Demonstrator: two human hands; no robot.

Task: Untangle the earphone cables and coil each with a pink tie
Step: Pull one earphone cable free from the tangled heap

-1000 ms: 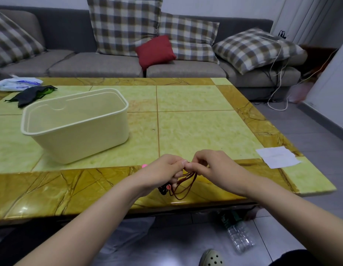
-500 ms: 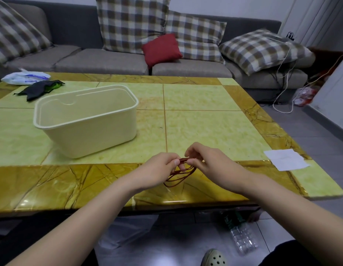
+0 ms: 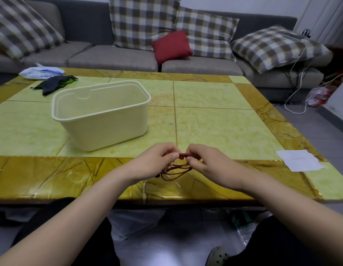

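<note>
Both bare forearms reach forward and converge. The left hand (image 3: 155, 160) and right hand (image 3: 207, 162) meet almost fingertip to fingertip, fingers curled, each pinching the dark red earphone cable (image 3: 176, 168) between thumb and fingers.

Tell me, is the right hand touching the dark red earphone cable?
Touching. The head view shows the right hand pinching the dark red earphone cable at the top of its coil, with the left hand gripping the same bundle.
</note>
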